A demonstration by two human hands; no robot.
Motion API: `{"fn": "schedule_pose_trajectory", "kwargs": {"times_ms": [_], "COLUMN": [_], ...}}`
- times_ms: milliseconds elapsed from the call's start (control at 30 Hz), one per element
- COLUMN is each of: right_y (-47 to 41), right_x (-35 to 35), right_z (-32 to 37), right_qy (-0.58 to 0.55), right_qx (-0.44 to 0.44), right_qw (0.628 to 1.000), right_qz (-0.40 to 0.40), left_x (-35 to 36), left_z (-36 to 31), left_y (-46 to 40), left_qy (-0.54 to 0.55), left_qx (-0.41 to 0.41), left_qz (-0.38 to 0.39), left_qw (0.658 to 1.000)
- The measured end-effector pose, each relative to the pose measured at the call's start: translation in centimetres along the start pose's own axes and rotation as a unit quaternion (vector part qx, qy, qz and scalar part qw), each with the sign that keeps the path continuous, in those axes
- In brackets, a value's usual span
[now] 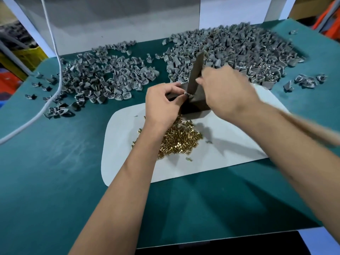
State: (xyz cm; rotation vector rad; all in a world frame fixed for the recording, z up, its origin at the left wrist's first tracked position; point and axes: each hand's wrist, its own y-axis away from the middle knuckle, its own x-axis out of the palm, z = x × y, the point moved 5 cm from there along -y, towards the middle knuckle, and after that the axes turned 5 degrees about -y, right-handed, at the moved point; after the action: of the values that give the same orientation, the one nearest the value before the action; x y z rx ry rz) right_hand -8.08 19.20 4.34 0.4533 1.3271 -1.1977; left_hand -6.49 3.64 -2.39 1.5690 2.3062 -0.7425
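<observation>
**2 hands at 1 dark block**

Left hand (pixel 161 102) pinches 1 small grey part (pixel 186 94) against the dark block (pixel 193 105), which stands on 1 white sheet (pixel 125 144). Right hand (pixel 224 92), blurred, curls beside 1 upright bar (pixel 197 69); grip unclear. 1 brass pin pile (pixel 180 138) under the wrists. 2 grey-part heaps (pixel 103 76) beyond.

A green surface (pixel 55 181) carries a white sheet (pixel 230 150) at its centre, with a heap of brass pins (pixel 180 138) on the sheet. Beyond lie 2 lots of grey parts: a thin grey spread (pixel 103 76) at 11 o'clock and a dense grey heap (pixel 248 50) at 1 o'clock. A white cable (pixel 55 52) trails down at 10 o'clock. A white panel (pixel 128 24) stands at 12 o'clock.
</observation>
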Motion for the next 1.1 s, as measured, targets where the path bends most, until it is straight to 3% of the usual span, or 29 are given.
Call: {"fn": "schedule_pose_trajectory", "kwargs": {"times_ms": [67, 300, 433, 567, 700, 833, 933, 1000, 1100], "right_y": [0.1, 0.5, 1.8, 2.9, 3.6, 3.8, 2.7, 1.8, 1.4], "right_x": [0.9, -0.8, -0.8, -1.2, -0.8, -0.3, -0.8, -0.4, 1.3], "right_z": [-0.4, -3.0, -4.7, -7.2, -8.6, -8.0, -6.8, -4.7, -1.5], "right_qy": [0.023, -0.049, -0.073, -0.049, -0.003, 0.017, 0.007, -0.074, -0.213], "right_qx": [0.019, 0.063, 0.105, 0.176, 0.216, 0.211, 0.178, 0.126, 0.053], "right_qw": [0.997, 0.995, 0.987, 0.98, 0.969, 0.964, 0.98, 0.988, 0.973], "right_qz": [0.068, 0.057, 0.094, 0.079, 0.118, 0.164, 0.088, 0.055, 0.069], "left_x": [0.1, -0.1, 0.0, -0.1, -0.1, -0.1, 0.0, 0.1, 0.1], "left_z": [-0.1, 0.0, 0.3, 0.2, 0.2, 0.0, -0.2, -0.4, -0.9], "left_y": [0.0, 0.3, 0.3, 0.3, 0.4, 0.4, 0.5, 0.6, 0.6], "left_qy": [0.003, -0.008, 0.078, 0.122, 0.133, 0.133, 0.123, 0.125, 0.11], "left_qx": [0.0, 0.006, -0.048, -0.072, -0.085, -0.072, -0.053, -0.039, -0.014], "left_qz": [-0.001, -0.023, -0.009, -0.001, -0.002, 0.003, 0.007, 0.01, 0.009], "left_qw": [1.0, 1.0, 0.996, 0.99, 0.987, 0.988, 0.991, 0.991, 0.994]}}
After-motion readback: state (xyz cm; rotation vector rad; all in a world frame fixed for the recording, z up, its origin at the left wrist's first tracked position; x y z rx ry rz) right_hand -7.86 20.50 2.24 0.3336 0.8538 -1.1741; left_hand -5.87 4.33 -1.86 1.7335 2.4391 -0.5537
